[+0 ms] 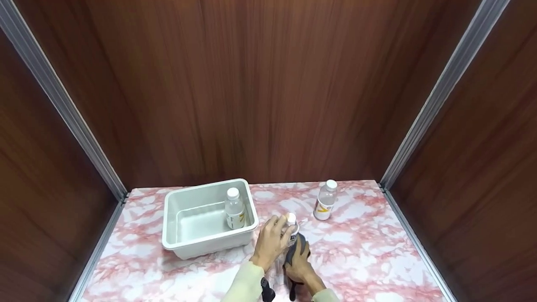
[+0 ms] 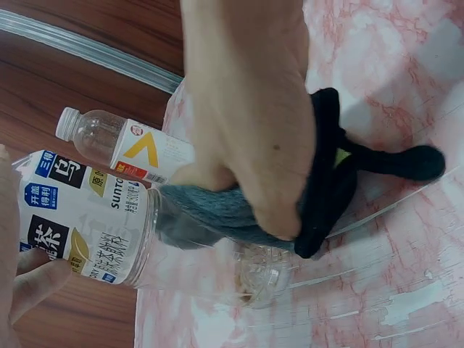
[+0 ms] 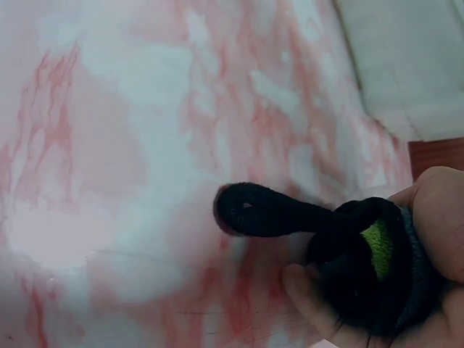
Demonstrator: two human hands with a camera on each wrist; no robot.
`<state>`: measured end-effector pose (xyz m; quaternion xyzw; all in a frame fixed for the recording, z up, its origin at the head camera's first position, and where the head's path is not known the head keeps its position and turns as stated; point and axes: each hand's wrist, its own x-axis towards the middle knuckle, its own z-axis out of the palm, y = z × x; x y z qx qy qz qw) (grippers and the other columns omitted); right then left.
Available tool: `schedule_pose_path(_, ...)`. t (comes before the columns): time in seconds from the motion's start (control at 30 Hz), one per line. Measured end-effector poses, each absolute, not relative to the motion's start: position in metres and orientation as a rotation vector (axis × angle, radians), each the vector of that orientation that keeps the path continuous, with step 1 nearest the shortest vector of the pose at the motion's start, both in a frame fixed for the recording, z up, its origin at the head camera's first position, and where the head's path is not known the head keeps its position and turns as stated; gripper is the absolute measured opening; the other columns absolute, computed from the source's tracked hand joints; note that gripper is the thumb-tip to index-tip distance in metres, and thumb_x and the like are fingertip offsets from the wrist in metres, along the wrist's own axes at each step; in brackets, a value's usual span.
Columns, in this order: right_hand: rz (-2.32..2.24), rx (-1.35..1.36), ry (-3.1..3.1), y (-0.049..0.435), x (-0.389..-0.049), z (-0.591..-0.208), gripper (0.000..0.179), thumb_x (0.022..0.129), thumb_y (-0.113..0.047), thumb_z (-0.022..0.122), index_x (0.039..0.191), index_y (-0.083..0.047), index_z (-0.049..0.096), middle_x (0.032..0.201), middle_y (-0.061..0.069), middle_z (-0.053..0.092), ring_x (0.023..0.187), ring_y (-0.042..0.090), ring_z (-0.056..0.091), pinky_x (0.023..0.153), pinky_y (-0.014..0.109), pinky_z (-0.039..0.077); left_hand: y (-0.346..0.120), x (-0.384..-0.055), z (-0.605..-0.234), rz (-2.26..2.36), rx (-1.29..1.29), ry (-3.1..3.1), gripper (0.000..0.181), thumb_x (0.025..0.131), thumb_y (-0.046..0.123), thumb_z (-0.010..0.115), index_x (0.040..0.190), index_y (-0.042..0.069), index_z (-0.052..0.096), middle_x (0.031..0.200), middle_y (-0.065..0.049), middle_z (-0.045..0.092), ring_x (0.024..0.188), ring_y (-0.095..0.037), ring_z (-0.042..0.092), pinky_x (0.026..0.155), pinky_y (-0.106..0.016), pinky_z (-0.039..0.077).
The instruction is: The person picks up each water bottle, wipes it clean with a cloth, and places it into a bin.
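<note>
My left hand holds a clear plastic tea bottle with a white label and white cap. The bottle is tilted, its cap end pointing away from me in the head view. My right hand grips a dark grey fuzzy cleaning pad with black trim and a black hanging loop. In the left wrist view the pad lies against the lower, bare part of the bottle. A patch of yellow-green shows inside the pad's black edge in the right wrist view.
Left of my hands stands a pale plastic bin with one upright labelled bottle in its right side. Another white-capped bottle stands at the back right of the pink marbled table. Brown wood-grain panels enclose the table.
</note>
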<state>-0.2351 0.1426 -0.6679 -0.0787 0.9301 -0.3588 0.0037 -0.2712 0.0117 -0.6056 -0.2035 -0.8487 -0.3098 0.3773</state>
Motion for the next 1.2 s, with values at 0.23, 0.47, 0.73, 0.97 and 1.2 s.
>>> schedule_pose_path(0.23,-1.197,-0.219,2.844,0.147,-0.237,-0.672,0.098,0.075,-0.003,0.059,0.151,0.011,-0.001,0.144,0.059,0.000,0.074,0.052,0.062,0.058,0.053,0.054,0.013,-0.272,-0.609,-0.773,-0.481,-2.169,0.027,0.090,0.031,0.074,0.106,0.013,0.063,0.085,-0.001,0.057,0.073,-0.013,0.059,0.065,-0.030,0.054)
schedule_pose_path(0.47,-1.074,-0.162,2.816,0.158,-0.243,-0.660,0.099,0.076,-0.008,0.067,0.157,0.001,0.012,0.152,0.051,0.007,0.076,0.044,0.065,0.066,0.052,0.055,0.014,-0.267,-0.607,-0.870,-0.388,-2.173,0.038,0.087,0.036,0.077,0.115,0.013,0.066,0.097,-0.003,0.068,0.084,-0.018,0.068,0.072,-0.035,0.057)
schedule_pose_path(0.73,-0.898,-0.199,2.921,0.177,-0.255,-0.649,0.098,0.070,-0.005,0.074,0.157,-0.010,0.028,0.153,0.040,0.027,0.081,0.042,0.066,0.066,0.053,0.054,0.014,-0.260,-0.600,-0.930,-0.319,-2.248,0.040,0.084,0.038,0.079,0.116,0.014,0.073,0.100,-0.002,0.065,0.088,-0.019,0.066,0.075,-0.038,0.056)
schedule_pose_path(0.97,-0.874,-0.246,2.989,0.188,-0.259,-0.648,0.097,0.064,-0.002,0.077,0.152,-0.007,0.037,0.148,0.039,0.035,0.098,0.058,0.061,0.069,0.059,0.054,0.013,-0.259,-0.601,-1.041,-0.303,-2.241,0.034,0.084,0.034,0.079,0.114,0.018,0.072,0.103,-0.001,0.067,0.090,-0.020,0.069,0.076,-0.038,0.056)
schedule_pose_path(1.2,-0.776,-0.260,2.961,0.194,-0.254,-0.646,0.098,0.067,-0.009,0.081,0.154,-0.005,0.035,0.151,0.036,0.034,0.111,0.057,0.054,0.079,0.066,0.051,0.009,-0.256,-0.594,-1.110,-0.241,-2.256,0.032,0.086,0.035,0.077,0.112,0.018,0.071,0.107,-0.001,0.069,0.095,-0.021,0.070,0.081,-0.039,0.055)
